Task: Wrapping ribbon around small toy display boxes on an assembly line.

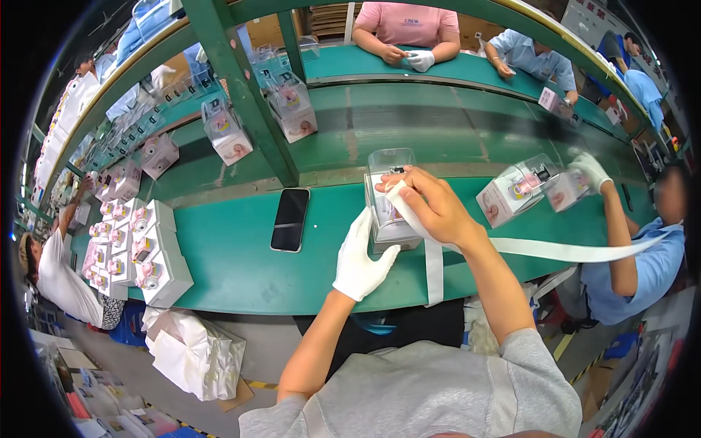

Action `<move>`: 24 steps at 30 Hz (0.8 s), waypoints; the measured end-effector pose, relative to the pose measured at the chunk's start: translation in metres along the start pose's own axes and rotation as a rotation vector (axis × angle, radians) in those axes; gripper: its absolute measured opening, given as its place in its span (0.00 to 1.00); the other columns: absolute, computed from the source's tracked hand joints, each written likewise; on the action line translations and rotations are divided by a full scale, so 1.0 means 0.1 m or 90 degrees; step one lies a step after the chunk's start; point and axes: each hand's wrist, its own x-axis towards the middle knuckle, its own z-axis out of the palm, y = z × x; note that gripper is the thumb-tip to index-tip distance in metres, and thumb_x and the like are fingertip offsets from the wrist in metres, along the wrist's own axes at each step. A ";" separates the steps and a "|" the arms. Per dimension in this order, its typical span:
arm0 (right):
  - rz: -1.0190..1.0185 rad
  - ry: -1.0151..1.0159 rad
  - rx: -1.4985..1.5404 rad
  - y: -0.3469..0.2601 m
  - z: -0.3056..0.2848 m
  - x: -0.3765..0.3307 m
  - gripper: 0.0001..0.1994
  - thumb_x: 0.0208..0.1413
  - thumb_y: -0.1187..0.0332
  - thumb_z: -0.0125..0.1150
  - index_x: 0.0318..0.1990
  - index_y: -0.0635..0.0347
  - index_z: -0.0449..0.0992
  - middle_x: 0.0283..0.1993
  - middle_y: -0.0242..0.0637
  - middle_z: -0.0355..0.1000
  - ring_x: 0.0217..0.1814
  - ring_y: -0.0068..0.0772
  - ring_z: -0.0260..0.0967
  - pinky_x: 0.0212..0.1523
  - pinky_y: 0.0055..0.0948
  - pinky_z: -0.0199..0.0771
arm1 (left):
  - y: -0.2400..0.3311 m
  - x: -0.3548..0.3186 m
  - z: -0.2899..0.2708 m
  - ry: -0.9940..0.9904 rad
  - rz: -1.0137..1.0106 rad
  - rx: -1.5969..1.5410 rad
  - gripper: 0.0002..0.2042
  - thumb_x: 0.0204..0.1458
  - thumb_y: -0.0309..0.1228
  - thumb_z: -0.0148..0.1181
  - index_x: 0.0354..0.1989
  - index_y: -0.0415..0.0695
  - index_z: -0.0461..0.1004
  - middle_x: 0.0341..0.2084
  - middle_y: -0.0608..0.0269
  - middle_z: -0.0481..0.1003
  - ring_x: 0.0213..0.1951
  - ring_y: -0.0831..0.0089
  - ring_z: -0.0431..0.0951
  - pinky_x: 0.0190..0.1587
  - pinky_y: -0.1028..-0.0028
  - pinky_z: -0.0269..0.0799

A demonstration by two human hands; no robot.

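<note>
A clear plastic box (pixel 389 191) with a small pink-and-white item inside stands on the green workbench (pixel 241 270) in front of me. My left hand (pixel 361 257), in a white glove, steadies the box's left side. My bare right hand (pixel 431 204) rests on the box's top right and pinches a long white strip (pixel 555 250). One end of the strip trails off to the right, and another length hangs over the bench's front edge.
A black phone (pixel 290 219) lies left of the box. Stacked white boxes (pixel 146 252) sit at the bench's left end. More clear boxes (pixel 228 133) ride the conveyor behind. A person's gloved hand (pixel 590 169) handles boxes (pixel 520 190) at right; others work across the line.
</note>
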 end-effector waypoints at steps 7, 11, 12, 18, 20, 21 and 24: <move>0.042 0.016 0.065 0.03 0.01 0.02 0.10 0.70 0.67 0.48 0.41 0.64 0.74 0.52 0.44 0.81 0.59 0.45 0.76 0.74 0.48 0.55 | 0.19 0.64 -0.32 -0.009 0.277 0.067 0.59 0.35 0.38 0.80 0.75 0.36 0.48 0.71 0.38 0.55 0.70 0.41 0.60 0.72 0.54 0.56; 0.008 -0.001 0.210 0.25 -0.02 -0.04 0.09 0.70 0.68 0.50 0.37 0.61 0.72 0.55 0.48 0.78 0.59 0.38 0.73 0.74 0.47 0.56 | 0.06 1.01 -0.42 -0.118 0.457 0.159 0.53 0.31 0.43 0.81 0.71 0.46 0.60 0.70 0.38 0.58 0.70 0.40 0.60 0.70 0.50 0.57; 0.014 0.008 0.211 0.28 -0.04 -0.13 0.09 0.70 0.68 0.50 0.37 0.61 0.72 0.55 0.48 0.78 0.59 0.38 0.73 0.74 0.47 0.56 | 0.06 1.00 -0.42 -0.136 0.446 0.159 0.51 0.31 0.44 0.81 0.69 0.49 0.64 0.69 0.40 0.60 0.71 0.41 0.59 0.69 0.50 0.58; -0.085 0.024 -0.058 0.22 -0.18 -0.68 0.08 0.62 0.69 0.62 0.32 0.62 0.74 0.71 0.55 0.60 0.73 0.57 0.60 0.71 0.49 0.61 | 0.12 0.97 -0.46 -0.147 0.448 0.145 0.50 0.24 0.45 0.82 0.64 0.50 0.69 0.67 0.42 0.63 0.69 0.37 0.61 0.66 0.45 0.61; -0.114 0.008 -0.149 0.16 -0.07 -0.75 0.08 0.59 0.70 0.65 0.31 0.62 0.75 0.73 0.55 0.58 0.75 0.59 0.57 0.71 0.51 0.60 | 0.13 0.97 -0.48 -0.159 0.464 0.144 0.52 0.22 0.46 0.83 0.65 0.53 0.68 0.68 0.43 0.62 0.70 0.36 0.59 0.66 0.45 0.61; -0.151 -0.009 -0.243 0.15 -0.03 -0.77 0.08 0.55 0.70 0.69 0.30 0.62 0.75 0.75 0.55 0.55 0.76 0.61 0.54 0.72 0.54 0.59 | 0.16 0.95 -0.49 -0.171 0.455 0.181 0.52 0.21 0.47 0.83 0.65 0.55 0.68 0.68 0.45 0.62 0.70 0.36 0.59 0.65 0.45 0.60; -0.139 -0.010 -0.291 0.23 0.05 -0.80 0.08 0.51 0.69 0.73 0.30 0.60 0.77 0.77 0.52 0.52 0.78 0.60 0.50 0.73 0.58 0.56 | 0.13 0.86 -0.40 -0.172 0.436 0.194 0.53 0.20 0.48 0.84 0.65 0.57 0.68 0.68 0.48 0.62 0.70 0.35 0.58 0.65 0.44 0.59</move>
